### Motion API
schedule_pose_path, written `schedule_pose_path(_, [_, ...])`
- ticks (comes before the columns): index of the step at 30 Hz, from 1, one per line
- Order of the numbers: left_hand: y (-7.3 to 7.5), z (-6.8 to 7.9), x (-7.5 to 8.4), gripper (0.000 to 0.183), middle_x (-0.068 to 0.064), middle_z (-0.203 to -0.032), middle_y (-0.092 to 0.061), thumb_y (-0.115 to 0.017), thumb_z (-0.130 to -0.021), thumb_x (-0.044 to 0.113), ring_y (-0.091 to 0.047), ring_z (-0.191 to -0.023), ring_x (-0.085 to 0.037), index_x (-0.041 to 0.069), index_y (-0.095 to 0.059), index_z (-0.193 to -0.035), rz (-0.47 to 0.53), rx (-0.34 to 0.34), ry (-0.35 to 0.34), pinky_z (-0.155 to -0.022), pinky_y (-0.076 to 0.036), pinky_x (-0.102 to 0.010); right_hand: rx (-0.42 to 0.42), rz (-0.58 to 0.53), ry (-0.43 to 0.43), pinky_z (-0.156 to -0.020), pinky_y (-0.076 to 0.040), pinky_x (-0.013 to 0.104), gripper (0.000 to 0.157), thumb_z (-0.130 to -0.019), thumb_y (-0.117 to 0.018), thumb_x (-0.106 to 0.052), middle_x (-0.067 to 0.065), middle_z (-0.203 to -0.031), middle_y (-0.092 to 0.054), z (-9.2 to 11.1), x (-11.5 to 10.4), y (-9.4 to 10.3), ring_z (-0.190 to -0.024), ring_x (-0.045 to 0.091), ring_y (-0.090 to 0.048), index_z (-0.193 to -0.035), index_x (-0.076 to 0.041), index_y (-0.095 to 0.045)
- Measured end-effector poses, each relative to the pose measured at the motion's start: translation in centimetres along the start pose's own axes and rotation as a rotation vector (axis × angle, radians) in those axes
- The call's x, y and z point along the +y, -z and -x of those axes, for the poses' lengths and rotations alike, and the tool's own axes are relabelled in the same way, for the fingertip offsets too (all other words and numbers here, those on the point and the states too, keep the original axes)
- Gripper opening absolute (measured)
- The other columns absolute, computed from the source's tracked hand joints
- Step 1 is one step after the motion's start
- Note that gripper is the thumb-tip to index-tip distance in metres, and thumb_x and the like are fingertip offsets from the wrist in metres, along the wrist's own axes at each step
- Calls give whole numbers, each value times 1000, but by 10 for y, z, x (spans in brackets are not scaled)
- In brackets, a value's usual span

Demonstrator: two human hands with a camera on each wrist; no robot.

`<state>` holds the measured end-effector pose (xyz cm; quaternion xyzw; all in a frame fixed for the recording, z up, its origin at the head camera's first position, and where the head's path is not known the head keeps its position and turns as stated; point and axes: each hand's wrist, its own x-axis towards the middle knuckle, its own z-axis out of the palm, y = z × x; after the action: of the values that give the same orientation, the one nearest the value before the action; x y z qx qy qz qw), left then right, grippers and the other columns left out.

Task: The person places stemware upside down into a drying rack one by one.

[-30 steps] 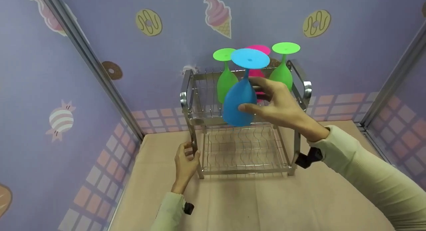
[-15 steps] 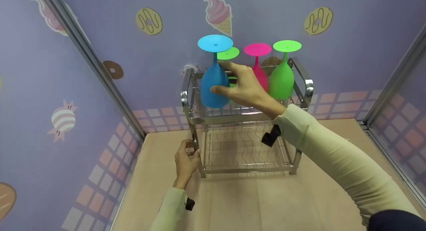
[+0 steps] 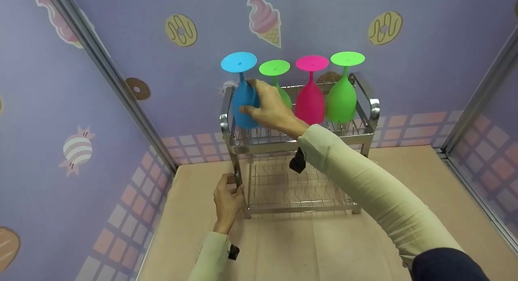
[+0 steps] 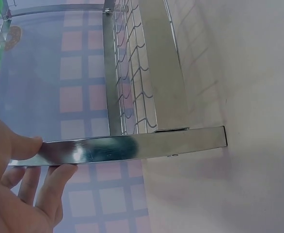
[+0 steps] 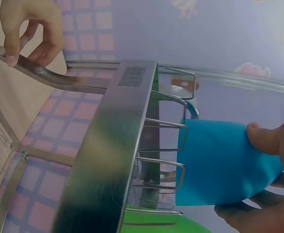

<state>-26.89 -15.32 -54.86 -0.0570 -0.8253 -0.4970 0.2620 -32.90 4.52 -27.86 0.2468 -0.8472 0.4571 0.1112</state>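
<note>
Upside down at the left end of the rack's upper tier is a blue wine glass [image 3: 245, 107]. My right hand [image 3: 275, 109] grips its bowl, thumb in front and fingers behind. In the right wrist view the glass's rim is beside the wire prongs [image 5: 166, 160]; whether it bears on the tier I cannot tell. My left hand [image 3: 227, 198] pinches the front left leg [image 4: 88, 150] of the metal dish rack [image 3: 299, 145] between thumb and fingers. To the right stand a green glass [image 3: 284, 95], partly hidden by my right hand, a pink glass [image 3: 310, 105] and another green glass [image 3: 342, 101], all inverted.
The rack's lower tier [image 3: 275, 188] has wavy wires and stands on a beige surface [image 3: 283, 248]. Patterned purple walls [image 3: 218, 34] rise behind and at the sides. Curved metal handles, such as the right one [image 3: 374, 109], edge the upper tier.
The right hand has carried the blue glass left and back, from in front of the middle glasses to the upper tier's left end. The left hand keeps its hold on the leg.
</note>
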Motion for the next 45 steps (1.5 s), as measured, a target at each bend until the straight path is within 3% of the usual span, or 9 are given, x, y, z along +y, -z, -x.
schedule_pose_path(4, [0, 0, 1, 38, -23, -115, -71, -78, -90, -11, -78, -97, -43, -1, -65, -124, -13, -8, 24, -83, -69, -45, -7, -2, -35, -119, -49, 58, 71, -102, -73, -12, 19, -159, -50, -7, 7, -9, -147, 38, -51, -162, -2, -36])
schedule_pose_path(10, [-2, 1, -1, 38, -22, -113, -72, -79, -89, -11, -79, -95, -41, -2, -66, -123, -46, -5, 31, -80, -69, -44, -14, 34, -17, -122, -46, 56, 70, -103, -70, -10, 22, -159, -48, -14, 17, -20, -150, 38, -48, -162, 1, -33])
schedule_pose_path(21, [-2, -2, 2, 38, -21, -113, -71, -80, -88, -10, -78, -98, -38, 0, -66, -122, -69, 2, 30, -81, -69, -40, -14, 180, -44, -123, -48, 46, 71, -104, -69, -14, 24, -153, -49, -22, 21, -37, -145, 34, -50, -162, 4, -32])
schedule_pose_path(29, [-1, 0, 0, 37, -20, -114, -71, -80, -89, -9, -79, -97, -38, 0, -66, -123, -59, -3, 46, -81, -69, -40, 8, 210, -49, -121, -49, 43, 68, -104, -70, -13, 24, -152, -48, -24, 25, -44, -144, 35, -51, -159, 5, -34])
schedule_pose_path(39, [-1, 0, -2, 34, -21, -114, -69, -78, -90, -10, -75, -104, -40, -2, -65, -120, -45, -7, 15, -84, -69, -40, 56, 240, -23, -124, -45, 46, 64, -103, -68, -8, 29, -148, -50, -22, 25, -43, -143, 40, -51, -155, 10, -37])
schedule_pose_path(45, [-2, 0, -4, 34, -21, -114, -70, -79, -89, -11, -76, -102, -40, -3, -65, -120, -39, -3, 3, -83, -69, -41, 48, 214, -27, -128, -40, 45, 67, -106, -66, -12, 26, -152, -47, -14, 21, -37, -148, 36, -47, -159, 9, -31])
